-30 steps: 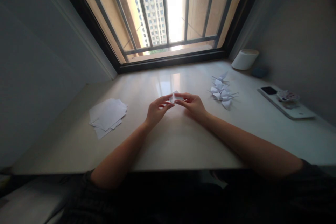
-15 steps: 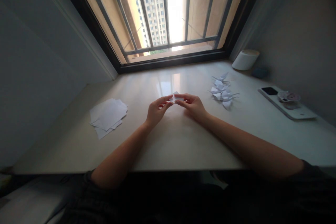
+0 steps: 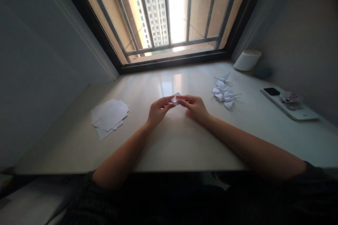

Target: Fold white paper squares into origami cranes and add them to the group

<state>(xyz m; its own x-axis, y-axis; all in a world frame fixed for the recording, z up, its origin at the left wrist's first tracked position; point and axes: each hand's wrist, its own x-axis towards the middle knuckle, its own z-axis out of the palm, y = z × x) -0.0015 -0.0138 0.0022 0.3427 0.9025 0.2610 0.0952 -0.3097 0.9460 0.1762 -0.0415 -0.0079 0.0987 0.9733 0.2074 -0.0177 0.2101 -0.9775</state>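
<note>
A small folded piece of white paper is pinched between both my hands above the middle of the pale table. My left hand grips its left side with thumb and fingers closed. My right hand pinches its right side, fingers pressed together. Most of the paper is hidden by my fingertips. A loose stack of white paper sheets lies to the left of my left hand. A pile of folded white paper cranes lies to the right, beyond my right hand.
A barred window runs along the table's far edge. A white cylinder stands at the back right corner. A white phone with a small round object on it lies at the right, near the wall.
Both hands stay at the same spot; my right fingers have closed in slightly on the paper. Nothing else has moved.
</note>
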